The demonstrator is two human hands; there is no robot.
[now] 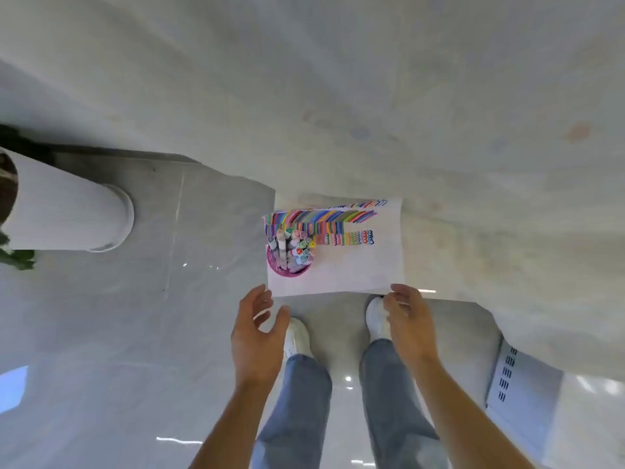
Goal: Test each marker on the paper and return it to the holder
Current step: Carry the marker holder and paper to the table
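Observation:
A white sheet of paper lies at the corner of a pale table, its far part covered with several rows of coloured marker strokes. On the paper's left part stands a pink holder filled with several capped markers. My left hand hovers just below the paper's near left corner, fingers spread and relaxed, holding nothing. My right hand is at the paper's near right corner, fingers loosely curled beside the edge; whether it touches the paper I cannot tell.
The pale table fills the far and right side of the view. A white ribbed planter with greenery stands on the glossy grey floor at the left. My legs and white shoes are below the hands. A grey vented cabinet sits at the right.

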